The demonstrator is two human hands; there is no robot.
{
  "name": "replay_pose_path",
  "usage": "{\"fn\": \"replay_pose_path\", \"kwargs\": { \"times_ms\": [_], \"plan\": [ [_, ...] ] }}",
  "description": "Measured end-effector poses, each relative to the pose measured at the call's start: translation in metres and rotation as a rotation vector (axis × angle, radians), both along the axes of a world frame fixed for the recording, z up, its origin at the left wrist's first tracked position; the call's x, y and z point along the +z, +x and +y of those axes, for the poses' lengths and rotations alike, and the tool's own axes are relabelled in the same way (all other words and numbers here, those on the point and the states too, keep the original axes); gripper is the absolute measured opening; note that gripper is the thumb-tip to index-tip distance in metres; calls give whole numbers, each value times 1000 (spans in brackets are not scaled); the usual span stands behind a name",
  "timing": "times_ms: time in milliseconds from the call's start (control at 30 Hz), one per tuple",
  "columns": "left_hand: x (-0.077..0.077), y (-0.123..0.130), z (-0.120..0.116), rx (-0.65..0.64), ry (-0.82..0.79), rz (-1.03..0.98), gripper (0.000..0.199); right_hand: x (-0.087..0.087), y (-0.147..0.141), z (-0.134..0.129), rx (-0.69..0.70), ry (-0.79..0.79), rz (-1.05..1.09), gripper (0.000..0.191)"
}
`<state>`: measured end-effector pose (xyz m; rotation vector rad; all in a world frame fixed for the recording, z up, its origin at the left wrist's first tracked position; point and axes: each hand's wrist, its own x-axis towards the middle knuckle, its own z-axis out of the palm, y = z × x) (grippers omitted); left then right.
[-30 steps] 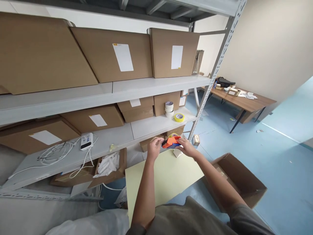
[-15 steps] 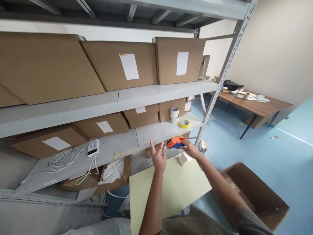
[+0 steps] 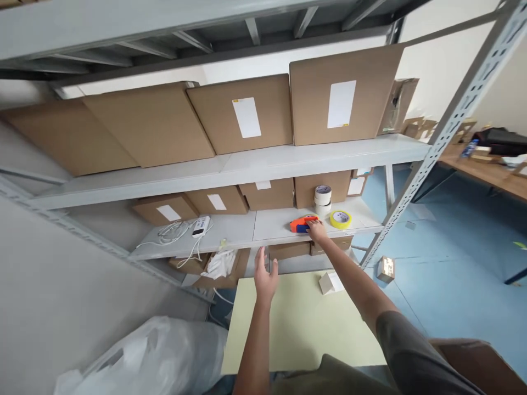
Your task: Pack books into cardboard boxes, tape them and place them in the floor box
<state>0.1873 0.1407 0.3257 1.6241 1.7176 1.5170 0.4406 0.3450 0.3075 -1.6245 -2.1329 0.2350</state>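
My right hand (image 3: pixel 317 231) reaches out over the middle shelf (image 3: pixel 275 224), its fingers closed on an orange and blue tape dispenser (image 3: pixel 299 225). The dispenser is at the shelf surface, near the front edge; part of it is hidden under my fingers. Just behind and to the right are two stacked white tape rolls (image 3: pixel 323 200) and a yellow tape roll (image 3: pixel 340 219). My left hand (image 3: pixel 265 278) is raised above the pale table (image 3: pixel 288 329), fingers apart, holding nothing. A small white box (image 3: pixel 330 283) sits on the table's far right part.
Large cardboard boxes (image 3: pixel 242 118) line the upper shelf. A white power strip (image 3: pixel 201 226) with coiled cable lies left on the middle shelf. The slotted metal post (image 3: pixel 448 120) stands at right. A big white plastic bag (image 3: pixel 152 356) is at lower left, an open carton (image 3: pixel 473 362) at lower right.
My right hand has carried the tape dispenser forward from above the table to the middle shelf. My left hand stays raised and empty. The view has turned to the left.
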Motion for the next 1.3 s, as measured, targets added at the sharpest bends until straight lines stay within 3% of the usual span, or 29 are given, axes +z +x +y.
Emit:
{"fn": "replay_pose_path", "kwargs": {
  "times_ms": [100, 200, 300, 400, 500, 600, 733, 867, 1067, 1300],
  "plan": [
    [-4, 1, -7, 21, -59, -17, 61, -5, -1, 3, -5, -19, 39, 47],
    [-11, -2, -13, 58, -104, -56, 60, -5, 1, -4, 18, 120, 168, 53],
    [-21, -8, -21, 90, -147, -72, 55, -2, -5, -21, 118, 264, 328, 54],
    [-33, -17, -36, 95, -210, -30, 44, -6, -23, -48, 212, 283, 452, 54],
    [-44, -29, -59, 129, -251, 11, 42, -26, -53, -79, 320, 224, 524, 53],
    [-53, -46, -89, 167, -271, 47, 45, -60, -88, -109, 380, 106, 549, 51],
    [-59, -81, -145, 254, -296, 75, 48, -106, -131, -151, 471, -52, 523, 50],
    [-65, -122, -212, 398, -332, 41, 48, -131, -171, -197, 583, -146, 493, 48],
    [-86, -189, -313, 595, -299, -12, 48, -134, -260, -271, 763, -195, 400, 45],
    [-117, -296, -439, 721, -263, -102, 49, -126, -409, -380, 901, -174, 361, 51]
  ]
}}
